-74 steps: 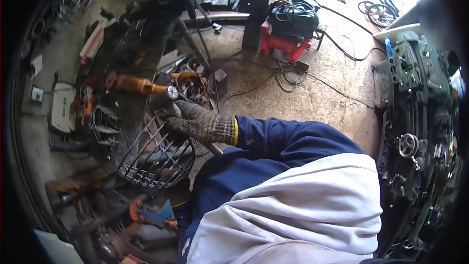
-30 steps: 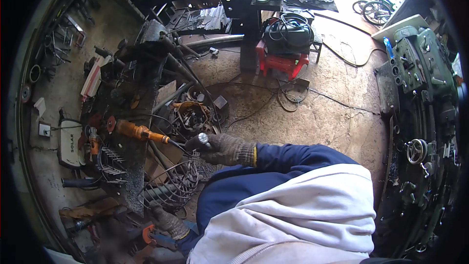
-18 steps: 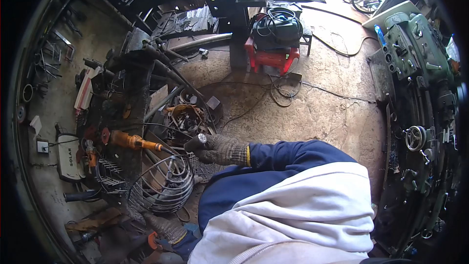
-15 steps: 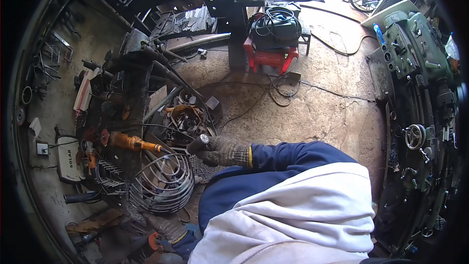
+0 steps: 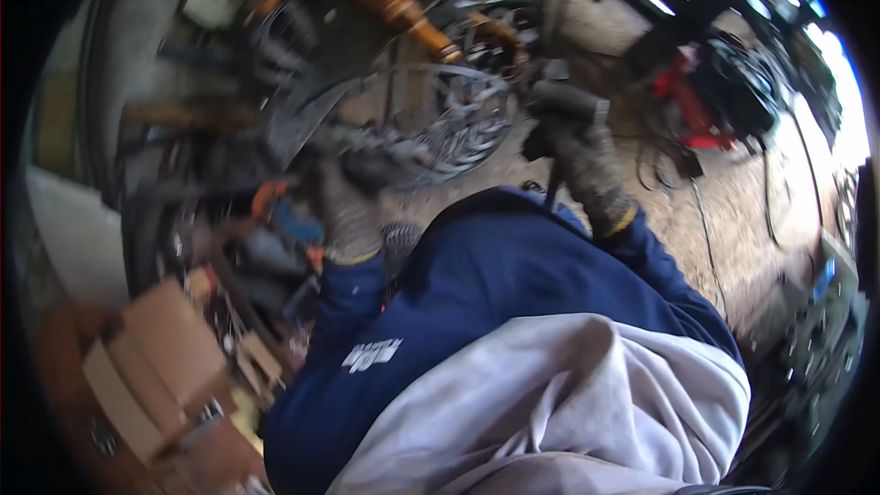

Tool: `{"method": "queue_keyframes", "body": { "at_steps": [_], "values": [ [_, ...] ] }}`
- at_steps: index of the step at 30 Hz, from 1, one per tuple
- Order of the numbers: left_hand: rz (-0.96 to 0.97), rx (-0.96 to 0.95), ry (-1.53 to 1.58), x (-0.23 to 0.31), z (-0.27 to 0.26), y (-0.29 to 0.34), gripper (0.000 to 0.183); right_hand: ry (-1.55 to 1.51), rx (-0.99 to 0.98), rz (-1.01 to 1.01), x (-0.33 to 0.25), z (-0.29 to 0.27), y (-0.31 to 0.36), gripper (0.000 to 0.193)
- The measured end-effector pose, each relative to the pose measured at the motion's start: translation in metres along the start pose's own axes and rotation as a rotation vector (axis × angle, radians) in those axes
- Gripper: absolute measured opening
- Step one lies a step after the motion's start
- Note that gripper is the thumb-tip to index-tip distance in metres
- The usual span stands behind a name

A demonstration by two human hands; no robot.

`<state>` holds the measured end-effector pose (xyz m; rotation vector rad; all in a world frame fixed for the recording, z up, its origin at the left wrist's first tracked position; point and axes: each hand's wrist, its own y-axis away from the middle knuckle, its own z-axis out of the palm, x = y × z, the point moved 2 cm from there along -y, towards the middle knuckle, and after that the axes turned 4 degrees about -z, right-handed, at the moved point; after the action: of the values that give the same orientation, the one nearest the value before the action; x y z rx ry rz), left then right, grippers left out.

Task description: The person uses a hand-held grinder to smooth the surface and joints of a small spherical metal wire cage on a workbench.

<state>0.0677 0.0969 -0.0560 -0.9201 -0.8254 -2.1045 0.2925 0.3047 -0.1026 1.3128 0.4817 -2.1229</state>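
My right hand (image 5: 589, 170), in a grey knit glove with a yellow cuff edge, is closed around a hammer (image 5: 573, 101). The hammer's thick dark cylindrical head sticks out above the fist, and a thin dark handle seems to run down below it. My left hand (image 5: 346, 215), gloved alike, reaches forward beside the curved metal bars of a round cage-like frame (image 5: 472, 142). Motion smears its fingers, so what they touch cannot be made out. Just left of that wrist lies an orange and blue tool (image 5: 291, 215), too blurred to name.
An orange power tool (image 5: 399, 9) lies beyond the metal frame. Cardboard boxes (image 5: 174, 348) stand at the lower left. A red stool (image 5: 687, 101) bearing dark, cable-wrapped equipment is at the upper right, with cables on the floor. Green machinery (image 5: 807, 348) stands at the right.
My view has swung toward the left, blurring the scene. My left hand now shows farther up, next to the metal frame. The hammer stays in my right hand, now seen right of the frame.
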Motion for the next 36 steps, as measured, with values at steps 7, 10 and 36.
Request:
{"method": "queue_keyframes", "body": {
  "at_steps": [7, 10, 36],
  "values": [
    [0.604, 0.079, -0.881, -0.003, -0.032, 0.007, 0.039, 0.188, -0.116, -0.135, -0.001, -0.004, -0.023, 0.055],
    [0.178, 0.083, -0.190, -0.004, -0.011, 0.014, 0.035, -0.137, -0.092, -0.235, 0.002, 0.010, -0.029, 0.061],
    [-0.189, -0.210, 0.094, -0.008, -0.005, 0.042, 0.044, 0.295, -0.194, -0.037, -0.002, 0.019, -0.029, 0.039]
  ]
}}
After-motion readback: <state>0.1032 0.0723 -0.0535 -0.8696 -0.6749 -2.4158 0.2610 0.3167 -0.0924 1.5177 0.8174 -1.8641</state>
